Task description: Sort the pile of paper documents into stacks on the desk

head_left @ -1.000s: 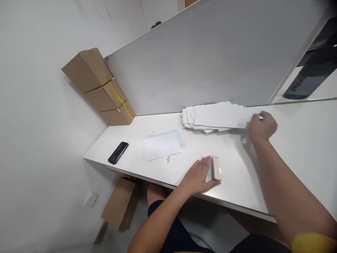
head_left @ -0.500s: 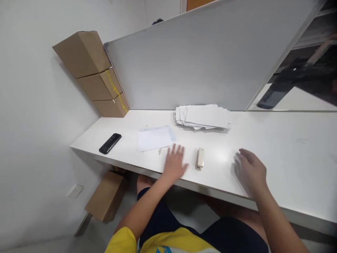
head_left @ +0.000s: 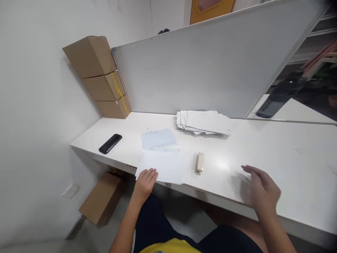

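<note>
My left hand (head_left: 145, 183) is at the near left corner of a white sheet of paper (head_left: 164, 165), fingers on top and thumb hidden, closed on its edge. That sheet reaches the table's front edge. Just behind it lie pale bluish printed sheets (head_left: 159, 138), partly overlapped by it. A cream stapler (head_left: 200, 162) rests on the table to the right of the paper. Farther right, my right hand (head_left: 265, 191) is held above the table with its fingers stretched out and nothing in it.
A messy stack of white papers (head_left: 207, 121) lies at the back against the grey partition (head_left: 197, 70). A black phone (head_left: 110, 143) is near the left end of the white table (head_left: 297, 168). Cardboard boxes (head_left: 105, 86) are piled at the back left; another box (head_left: 101, 196) sits below.
My left hand has moved left and toward me, and the white sheet has come nearer with it, uncovering the bluish sheets. The right hand has shifted slightly right and nearer.
</note>
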`<action>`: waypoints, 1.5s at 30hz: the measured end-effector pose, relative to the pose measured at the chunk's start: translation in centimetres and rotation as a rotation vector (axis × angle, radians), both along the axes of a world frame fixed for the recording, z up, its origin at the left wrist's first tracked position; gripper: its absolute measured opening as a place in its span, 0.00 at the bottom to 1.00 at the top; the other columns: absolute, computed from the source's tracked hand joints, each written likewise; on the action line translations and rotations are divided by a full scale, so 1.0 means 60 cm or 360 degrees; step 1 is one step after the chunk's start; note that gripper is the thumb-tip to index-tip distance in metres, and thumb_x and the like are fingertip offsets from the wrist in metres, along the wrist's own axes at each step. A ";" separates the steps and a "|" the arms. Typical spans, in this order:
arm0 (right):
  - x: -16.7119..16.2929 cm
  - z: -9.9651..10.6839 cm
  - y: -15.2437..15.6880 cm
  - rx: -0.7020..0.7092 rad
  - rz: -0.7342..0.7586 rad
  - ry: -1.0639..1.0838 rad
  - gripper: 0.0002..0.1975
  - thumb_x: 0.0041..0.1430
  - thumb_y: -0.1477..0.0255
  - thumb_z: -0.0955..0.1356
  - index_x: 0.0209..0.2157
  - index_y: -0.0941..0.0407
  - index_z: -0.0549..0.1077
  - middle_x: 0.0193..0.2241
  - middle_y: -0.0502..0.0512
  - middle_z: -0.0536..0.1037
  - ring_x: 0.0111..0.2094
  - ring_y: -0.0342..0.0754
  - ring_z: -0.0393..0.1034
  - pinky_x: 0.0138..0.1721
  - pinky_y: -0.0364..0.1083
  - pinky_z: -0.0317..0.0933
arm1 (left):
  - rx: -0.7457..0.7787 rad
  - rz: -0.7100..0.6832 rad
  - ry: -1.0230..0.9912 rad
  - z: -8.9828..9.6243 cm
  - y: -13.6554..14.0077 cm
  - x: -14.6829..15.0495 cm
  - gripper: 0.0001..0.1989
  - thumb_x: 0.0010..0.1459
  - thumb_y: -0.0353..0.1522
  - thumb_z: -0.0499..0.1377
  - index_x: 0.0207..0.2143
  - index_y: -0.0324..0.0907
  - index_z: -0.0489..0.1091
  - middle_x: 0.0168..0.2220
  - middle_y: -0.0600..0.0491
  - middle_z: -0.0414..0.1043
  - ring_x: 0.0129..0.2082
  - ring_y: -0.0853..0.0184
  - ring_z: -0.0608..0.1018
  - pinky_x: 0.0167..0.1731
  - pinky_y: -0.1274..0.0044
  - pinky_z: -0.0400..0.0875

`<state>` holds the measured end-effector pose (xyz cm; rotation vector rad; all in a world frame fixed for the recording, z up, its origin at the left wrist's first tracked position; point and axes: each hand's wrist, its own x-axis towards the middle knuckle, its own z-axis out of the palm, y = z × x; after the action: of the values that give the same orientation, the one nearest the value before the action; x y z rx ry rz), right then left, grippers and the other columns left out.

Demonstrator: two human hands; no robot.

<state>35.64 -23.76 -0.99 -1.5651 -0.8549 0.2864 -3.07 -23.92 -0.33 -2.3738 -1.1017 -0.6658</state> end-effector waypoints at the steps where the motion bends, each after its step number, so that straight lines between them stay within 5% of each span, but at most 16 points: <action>1: -0.021 0.015 -0.017 0.0053 -0.0056 0.0017 0.18 0.58 0.58 0.63 0.38 0.55 0.77 0.38 0.58 0.81 0.46 0.58 0.74 0.52 0.57 0.63 | 0.0114 -0.0034 -0.0037 0.005 -0.003 -0.001 0.17 0.65 0.21 0.49 0.49 0.39 0.72 0.44 0.45 0.81 0.47 0.63 0.81 0.48 0.70 0.71; 5: -0.112 0.040 -0.083 0.0041 0.0077 0.0073 0.17 0.56 0.55 0.66 0.27 0.54 0.74 0.25 0.57 0.79 0.32 0.55 0.74 0.39 0.54 0.69 | 0.0236 0.0005 -0.0269 0.017 -0.008 -0.001 0.16 0.62 0.20 0.50 0.44 0.40 0.74 0.37 0.48 0.81 0.39 0.65 0.82 0.39 0.73 0.72; 10: -0.186 -0.013 -0.130 -0.0123 0.0773 0.0387 0.22 0.54 0.49 0.68 0.26 0.54 0.79 0.25 0.59 0.81 0.25 0.54 0.76 0.28 0.50 0.72 | 0.0031 0.0321 -0.0978 0.009 -0.033 0.011 0.10 0.63 0.27 0.53 0.38 0.43 0.75 0.34 0.50 0.80 0.35 0.64 0.82 0.38 0.72 0.75; 14: -0.213 -0.036 -0.139 -0.0239 0.1133 0.0555 0.21 0.55 0.50 0.69 0.34 0.53 0.82 0.29 0.60 0.83 0.32 0.55 0.79 0.36 0.51 0.74 | -0.0250 0.0739 -0.1899 -0.015 -0.075 0.046 0.15 0.62 0.42 0.59 0.45 0.41 0.73 0.39 0.47 0.79 0.40 0.60 0.81 0.39 0.71 0.76; 17: -0.227 -0.036 -0.142 -0.0270 0.1388 0.0811 0.28 0.49 0.48 0.73 0.45 0.52 0.79 0.40 0.63 0.83 0.43 0.60 0.78 0.45 0.55 0.72 | -0.0654 0.0710 -0.2531 -0.043 -0.118 0.103 0.24 0.63 0.47 0.57 0.55 0.42 0.67 0.48 0.45 0.77 0.49 0.58 0.79 0.48 0.70 0.75; 20: -0.228 -0.042 -0.151 -0.0413 0.1246 0.0981 0.33 0.45 0.48 0.75 0.48 0.54 0.78 0.44 0.63 0.82 0.50 0.63 0.74 0.52 0.59 0.68 | -0.1201 0.0562 -0.2796 -0.061 -0.161 0.166 0.28 0.64 0.49 0.54 0.60 0.45 0.63 0.53 0.45 0.74 0.53 0.59 0.77 0.54 0.69 0.71; 23: -0.196 -0.049 -0.158 -0.0524 0.0811 0.0906 0.31 0.49 0.54 0.74 0.51 0.57 0.76 0.48 0.61 0.80 0.55 0.61 0.70 0.58 0.57 0.63 | -0.1516 0.0383 -0.2811 -0.053 -0.181 0.208 0.30 0.61 0.52 0.56 0.58 0.43 0.65 0.51 0.44 0.75 0.55 0.57 0.75 0.57 0.68 0.68; 27: -0.107 -0.035 -0.154 -0.0580 0.0587 0.0566 0.30 0.48 0.56 0.75 0.50 0.59 0.77 0.48 0.61 0.80 0.56 0.61 0.70 0.57 0.53 0.64 | -0.1347 0.0220 -0.2836 -0.022 -0.160 0.213 0.27 0.57 0.51 0.61 0.50 0.43 0.68 0.46 0.45 0.76 0.51 0.58 0.77 0.52 0.70 0.70; 29: -0.066 -0.019 -0.155 -0.0654 0.0528 0.0410 0.29 0.46 0.57 0.76 0.46 0.60 0.78 0.45 0.60 0.81 0.53 0.62 0.72 0.54 0.52 0.67 | -0.1312 0.0099 -0.2807 -0.015 -0.140 0.203 0.24 0.56 0.49 0.63 0.47 0.44 0.66 0.44 0.46 0.75 0.47 0.59 0.77 0.48 0.71 0.71; 35: -0.028 0.027 -0.177 -0.0639 0.0449 0.0117 0.18 0.50 0.55 0.73 0.31 0.57 0.79 0.26 0.56 0.81 0.36 0.58 0.77 0.32 0.47 0.71 | -0.1812 -0.0317 -0.2281 -0.016 -0.085 0.187 0.28 0.58 0.43 0.64 0.56 0.44 0.61 0.47 0.45 0.74 0.47 0.60 0.77 0.49 0.69 0.70; 37: -0.030 0.045 -0.174 -0.0531 0.0483 -0.0002 0.16 0.52 0.56 0.73 0.30 0.55 0.79 0.26 0.56 0.82 0.35 0.58 0.78 0.31 0.48 0.71 | -0.1706 -0.0267 -0.2096 -0.002 -0.063 0.190 0.22 0.60 0.41 0.62 0.54 0.43 0.64 0.45 0.47 0.75 0.47 0.61 0.77 0.49 0.69 0.70; 40: -0.033 0.079 -0.151 -0.0272 0.0474 -0.0153 0.15 0.53 0.57 0.72 0.34 0.54 0.81 0.36 0.56 0.84 0.42 0.59 0.77 0.44 0.52 0.71 | -0.1522 -0.0225 -0.1757 0.035 -0.023 0.200 0.13 0.62 0.39 0.58 0.46 0.44 0.70 0.43 0.49 0.75 0.46 0.61 0.76 0.47 0.70 0.70; 45: -0.040 0.096 -0.082 -0.0017 0.0379 0.0102 0.22 0.48 0.52 0.73 0.39 0.54 0.80 0.37 0.58 0.83 0.43 0.60 0.76 0.46 0.57 0.70 | -0.1306 -0.0217 -0.1639 0.066 0.025 0.218 0.11 0.63 0.37 0.56 0.46 0.44 0.70 0.46 0.48 0.74 0.49 0.60 0.75 0.49 0.70 0.71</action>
<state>33.24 -28.70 4.75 -1.4567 -0.9918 0.5108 10.02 -22.42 3.65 -2.7853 -1.8954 -1.9198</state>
